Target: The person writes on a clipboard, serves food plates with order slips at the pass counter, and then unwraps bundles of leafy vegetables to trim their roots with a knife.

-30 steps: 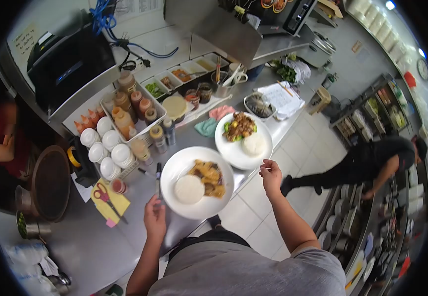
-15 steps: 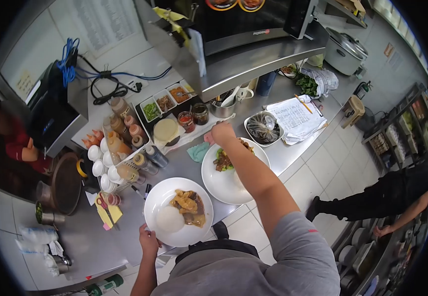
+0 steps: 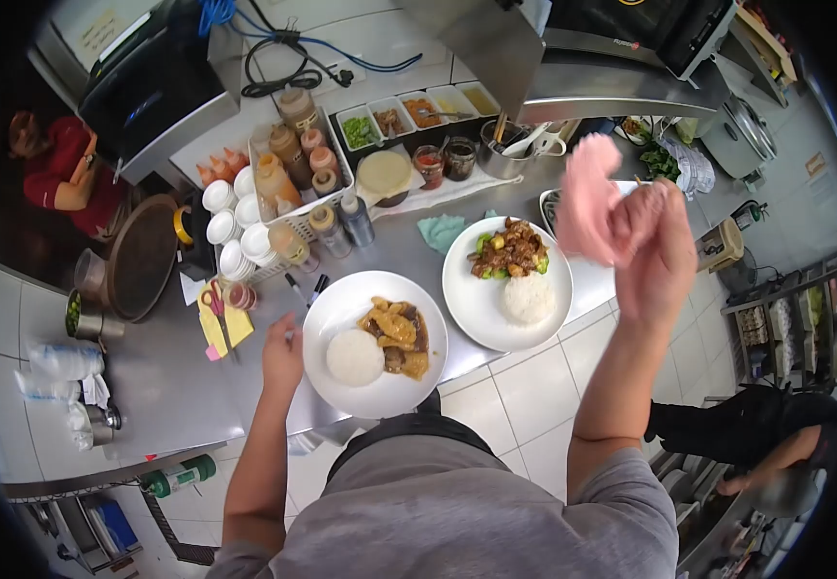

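Note:
A pink cloth (image 3: 589, 198) hangs from my right hand (image 3: 645, 236), whose fingers are closed on it, raised to the right of the plates. My left hand (image 3: 282, 349) is beside the left rim of a white plate (image 3: 327, 307) with a mound of rice (image 3: 355, 358) and food in brown sauce (image 3: 399, 333); its fingers are apart and hold nothing. Farther right, a second white plate (image 3: 476, 323) bears rice (image 3: 529, 299) and dark meat with green vegetables (image 3: 510, 253). A green cloth (image 3: 441, 234) lies just behind it.
Sauce bottles (image 3: 283, 174) stand in a white basket behind stacked white cups (image 3: 235, 259). Scissors (image 3: 218, 307) lie on yellow paper at the left. Topping trays (image 3: 390, 120) line the back. One person (image 3: 61, 174) stands at far left, another (image 3: 756, 429) bends at right.
My right hand has taken the pink cloth from the counter and lifted it up and to the right. My left hand has moved up beside the plate's left rim, its fingers apart.

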{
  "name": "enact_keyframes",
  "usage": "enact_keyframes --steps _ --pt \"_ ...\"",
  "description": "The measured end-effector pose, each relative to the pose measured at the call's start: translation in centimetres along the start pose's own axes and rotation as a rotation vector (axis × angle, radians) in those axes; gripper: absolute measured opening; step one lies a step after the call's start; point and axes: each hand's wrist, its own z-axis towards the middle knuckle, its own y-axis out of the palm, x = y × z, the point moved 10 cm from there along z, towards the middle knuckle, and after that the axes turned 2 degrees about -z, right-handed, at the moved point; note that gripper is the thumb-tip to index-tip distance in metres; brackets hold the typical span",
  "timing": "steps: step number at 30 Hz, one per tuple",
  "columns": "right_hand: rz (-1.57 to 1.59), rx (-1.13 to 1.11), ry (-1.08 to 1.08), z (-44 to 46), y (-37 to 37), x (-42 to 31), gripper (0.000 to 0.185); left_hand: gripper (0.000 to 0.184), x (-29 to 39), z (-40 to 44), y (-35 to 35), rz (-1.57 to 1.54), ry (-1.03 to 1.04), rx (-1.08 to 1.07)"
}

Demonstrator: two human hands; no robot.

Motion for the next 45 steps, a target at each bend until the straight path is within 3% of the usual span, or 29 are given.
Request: enact_keyframes --steps 2,4,6,9,10,11,12,13,16,18,19,22,24,28,31,33,34,36,39,40,41,44,45 --pt "-0.026 -0.052 0.034 -2.8 2.9 -1.0 0.020 0.034 0.6 1.4 1.6 0.081 0.073 -0.027" --pt "-0.337 0.036 0.311 -6.0 3.8 2.0 0.018 0.033 1.4 1.9 2.7 0.155 0.153 -0.054" --pt "-0.697 0.140 0.697 -10.8 1.9 7.3 0.013 0.033 1.0 2.3 3.1 0.105 0.105 -0.048" --pt "-0.843 0.014 0.880 -17.6 -0.3 17.6 0.017 0.035 0.3 2.4 3.6 -0.033 0.113 -0.059" --pt "-0.955 0.017 0.887 -19.1 -1.5 20.4 0.017 0.035 0.0 2.4 3.7 -0.047 0.111 -0.059" --pt "-1.223 -0.224 0.242 -18.5 -0.7 21.5 0.018 0.036 -0.1 2.4 3.8 -0.062 0.122 -0.059" --pt "-1.127 -0.083 0.627 -18.3 1.0 21.9 0.018 0.036 -0.1 2.4 3.8 -0.076 0.133 -0.058" --pt "-1.303 -0.206 0.371 -17.6 2.1 22.6 0.020 0.036 -0.2 2.6 3.8 -0.086 0.133 -0.058" --pt "-1.430 -0.280 0.403 -17.3 2.7 25.1 0.023 0.036 -0.2 2.8 4.1 -0.048 0.148 -0.080" --pt "-1.640 -0.514 0.326 -18.0 4.1 26.0 0.028 0.036 -0.1 2.9 4.0 -0.022 0.167 -0.070" --pt "-1.645 -0.521 0.332 -18.6 4.1 25.8 0.028 0.036 -0.3 3.0 4.1 -0.029 0.161 -0.074" --pt "-1.712 -0.627 0.466 -21.1 4.2 25.7 0.033 0.036 -0.2 2.8 3.9 -0.040 0.152 -0.063" --pt "-1.799 -0.705 0.378 -22.3 4.7 25.7 0.035 0.035 -0.5 2.8 3.8 -0.040 0.102 -0.056" --pt "-1.820 -0.722 0.408 -23.7 5.3 25.0 0.033 0.033 -0.4 2.7 3.5 -0.033 0.082 -0.038" --pt "-1.664 -0.683 0.548 -24.6 4.4 25.3 0.031 0.032 -0.6 2.7 3.5 -0.049 0.064 -0.024" --pt "-1.280 -0.433 0.721 -25.6 1.5 26.7 0.028 0.031 -0.6 2.6 3.2 -0.087 0.084 0.015" --pt "-1.282 -0.434 0.721 -26.1 0.5 27.5 0.028 0.031 -0.6 2.6 3.2 -0.089 0.083 0.015" --pt "-0.730 -0.056 1.085 -28.6 -1.6 29.1 0.027 0.029 -0.8 2.6 3.1 -0.113 0.063 0.028" --pt "-0.998 -0.247 1.023 -28.8 4.2 25.6 0.026 0.028 -1.2 2.6 3.1 -0.175 0.062 0.062" --pt "-1.325 -0.518 0.779 -29.1 4.6 26.0 0.025 0.028 -1.4 2.7 3.2 -0.177 0.060 0.059" --pt "-1.327 -0.518 0.783 -29.5 5.2 25.9 0.025 0.028 -1.5 2.7 3.2 -0.194 0.058 0.063" --pt "-0.741 -0.123 1.296 -31.7 6.7 25.2 0.026 0.028 -1.4 2.4 3.4 -0.188 0.078 0.050" --pt "-0.740 -0.122 1.287 -31.6 6.1 25.2 0.026 0.028 -1.2 2.5 3.4 -0.164 0.101 0.036"
